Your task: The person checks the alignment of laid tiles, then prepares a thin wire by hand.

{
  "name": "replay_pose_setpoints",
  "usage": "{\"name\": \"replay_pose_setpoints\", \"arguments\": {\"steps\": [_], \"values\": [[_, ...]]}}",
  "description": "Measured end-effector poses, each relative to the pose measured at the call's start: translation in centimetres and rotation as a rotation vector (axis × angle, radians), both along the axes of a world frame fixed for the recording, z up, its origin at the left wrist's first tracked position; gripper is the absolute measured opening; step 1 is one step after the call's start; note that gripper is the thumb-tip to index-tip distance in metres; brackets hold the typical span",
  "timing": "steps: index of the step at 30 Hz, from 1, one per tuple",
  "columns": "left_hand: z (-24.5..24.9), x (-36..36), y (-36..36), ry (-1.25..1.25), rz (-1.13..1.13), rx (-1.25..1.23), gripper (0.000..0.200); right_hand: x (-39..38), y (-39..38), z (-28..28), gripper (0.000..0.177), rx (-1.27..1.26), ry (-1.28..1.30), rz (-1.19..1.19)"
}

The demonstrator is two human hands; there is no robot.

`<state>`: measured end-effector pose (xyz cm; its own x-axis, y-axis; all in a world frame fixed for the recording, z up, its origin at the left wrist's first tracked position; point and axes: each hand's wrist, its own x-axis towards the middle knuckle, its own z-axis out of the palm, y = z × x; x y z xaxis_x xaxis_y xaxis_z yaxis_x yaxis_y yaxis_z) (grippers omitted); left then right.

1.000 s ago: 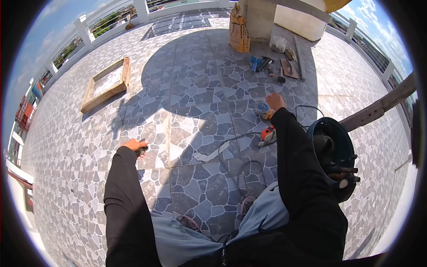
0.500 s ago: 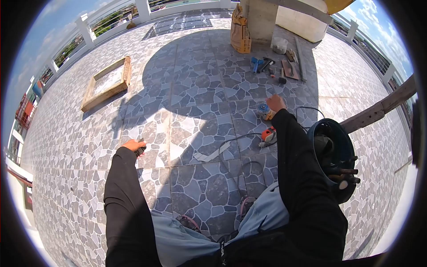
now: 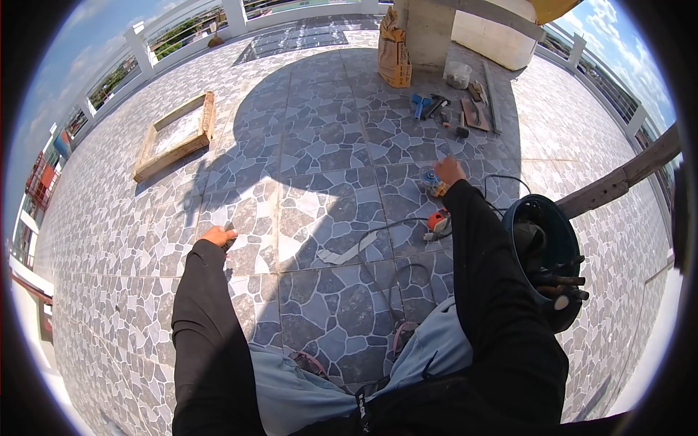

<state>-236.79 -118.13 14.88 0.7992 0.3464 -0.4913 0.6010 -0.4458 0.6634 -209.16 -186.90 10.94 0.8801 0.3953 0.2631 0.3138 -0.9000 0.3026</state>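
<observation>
The left hand (image 3: 217, 236) closes its fingers around a small dark object (image 3: 230, 227). At right, bent right-hand fingers (image 3: 449, 169) meet a blue-disced tool (image 3: 431, 179) (their grip is unclear); careful handling keeps fingertips off its disc.

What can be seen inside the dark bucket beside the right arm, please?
The bucket holds a dark, bulky item and some rod-like handles reaching over its rim. Its bottom is covered, so anything beneath cannot be seen.
</observation>
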Motion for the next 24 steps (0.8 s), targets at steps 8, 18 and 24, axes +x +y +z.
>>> {"name": "replay_pose_setpoints", "arguments": {"steps": [8, 18, 24], "values": [[-0.7, 0.6, 0.9, -0.099, -0.101, 0.213, 0.031, -2.5, 1.4, 2.6, 0.016, -0.211, -0.041, 0.007], [1.2, -0.4, -0.6, 0.064, -0.066, -0.167, 0.032, -2.0, 1.2, 2.1, 0.018, -0.213, -0.038, 0.028], [1.6, -0.8, -1.0, 0.111, -0.046, -0.180, 0.031, -1.4, 0.8, 1.5, 0.023, -0.184, -0.031, 0.048]]}}
